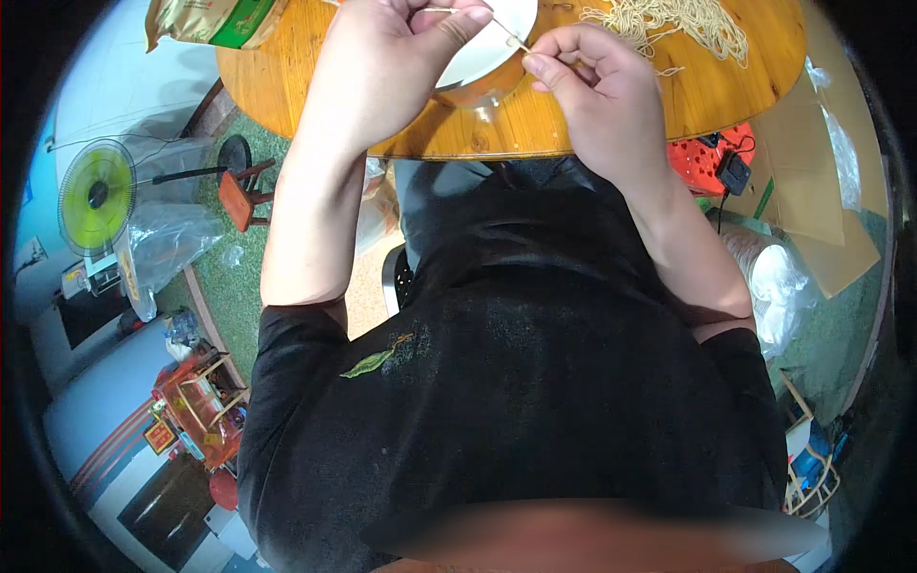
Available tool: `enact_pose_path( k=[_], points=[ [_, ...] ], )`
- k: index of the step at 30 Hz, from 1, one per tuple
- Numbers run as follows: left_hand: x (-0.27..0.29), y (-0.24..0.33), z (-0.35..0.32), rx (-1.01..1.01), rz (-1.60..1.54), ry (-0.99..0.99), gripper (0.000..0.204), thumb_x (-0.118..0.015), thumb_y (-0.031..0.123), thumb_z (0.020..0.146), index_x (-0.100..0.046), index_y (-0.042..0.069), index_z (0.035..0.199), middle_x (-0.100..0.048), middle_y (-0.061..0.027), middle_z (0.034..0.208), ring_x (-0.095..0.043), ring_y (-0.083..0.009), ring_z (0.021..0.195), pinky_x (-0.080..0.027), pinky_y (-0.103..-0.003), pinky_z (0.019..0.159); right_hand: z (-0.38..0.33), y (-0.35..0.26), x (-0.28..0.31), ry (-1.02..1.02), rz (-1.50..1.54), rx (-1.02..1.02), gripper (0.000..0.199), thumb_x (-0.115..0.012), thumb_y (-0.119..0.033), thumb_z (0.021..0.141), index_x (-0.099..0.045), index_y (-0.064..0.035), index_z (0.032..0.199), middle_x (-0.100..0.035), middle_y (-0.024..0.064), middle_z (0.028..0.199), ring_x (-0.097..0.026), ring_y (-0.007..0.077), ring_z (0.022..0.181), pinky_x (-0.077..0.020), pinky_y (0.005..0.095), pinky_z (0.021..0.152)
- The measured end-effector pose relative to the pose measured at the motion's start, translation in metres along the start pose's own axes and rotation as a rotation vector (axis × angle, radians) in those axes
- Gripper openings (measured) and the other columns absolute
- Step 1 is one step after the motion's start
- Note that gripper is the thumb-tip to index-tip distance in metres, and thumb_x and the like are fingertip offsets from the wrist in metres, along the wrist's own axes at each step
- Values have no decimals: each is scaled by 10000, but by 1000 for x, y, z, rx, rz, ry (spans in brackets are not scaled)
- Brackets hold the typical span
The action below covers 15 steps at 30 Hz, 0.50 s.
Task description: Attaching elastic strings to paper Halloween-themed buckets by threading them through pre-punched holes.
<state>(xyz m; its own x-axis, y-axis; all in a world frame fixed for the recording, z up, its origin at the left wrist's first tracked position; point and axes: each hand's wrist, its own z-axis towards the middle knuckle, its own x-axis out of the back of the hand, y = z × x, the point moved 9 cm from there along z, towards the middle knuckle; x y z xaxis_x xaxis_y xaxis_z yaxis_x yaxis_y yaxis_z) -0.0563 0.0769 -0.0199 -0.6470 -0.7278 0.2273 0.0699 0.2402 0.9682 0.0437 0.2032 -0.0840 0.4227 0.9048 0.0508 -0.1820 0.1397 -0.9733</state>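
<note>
Both of my hands are raised over the far part of a round wooden table (430, 141). A thin beige cord (501, 26) runs between them. My left hand (396, 48) pinches one stretch of it between thumb and fingers, close to the picture's top edge. With thumb and forefinger, my right hand (602, 95) grips the cord's other part. A small pale bit, perhaps a knot or bead, sits on the cord by the right fingertips. Beneath the hands lies a white plate or shallow bowl (478, 69), partly hidden by the left hand.
A loose heap of beige cord (683, 27) lies at the table's far right. A tan and green package (215, 19) stands at the far left. Beyond the table are a fan (95, 196), a small wooden stool (239, 201), a red basket (697, 164) and cardboard (812, 124).
</note>
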Motion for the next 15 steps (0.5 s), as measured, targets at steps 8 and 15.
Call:
enact_pose_path(
  k=[8,15],
  points=[
    [3,1,2,-28,115,73,103,-646,48,1019,-645,15,921,-636,37,778,-556,-37,667,-456,-210,598,-9,8,-2,-51,-7,35,96,-723,-87,936,-672,-7,924,-686,54,795,-607,105,687,-498,284,661],
    [-4,29,-5,-153,561,156,151,-690,70,980,-646,-36,882,-613,-41,707,-539,-93,653,-458,-279,592,-22,-68,-2,47,-484,679,81,-700,-10,898,-621,-10,916,-679,128,1051,-629,138,820,-515,276,755]
  ],
)
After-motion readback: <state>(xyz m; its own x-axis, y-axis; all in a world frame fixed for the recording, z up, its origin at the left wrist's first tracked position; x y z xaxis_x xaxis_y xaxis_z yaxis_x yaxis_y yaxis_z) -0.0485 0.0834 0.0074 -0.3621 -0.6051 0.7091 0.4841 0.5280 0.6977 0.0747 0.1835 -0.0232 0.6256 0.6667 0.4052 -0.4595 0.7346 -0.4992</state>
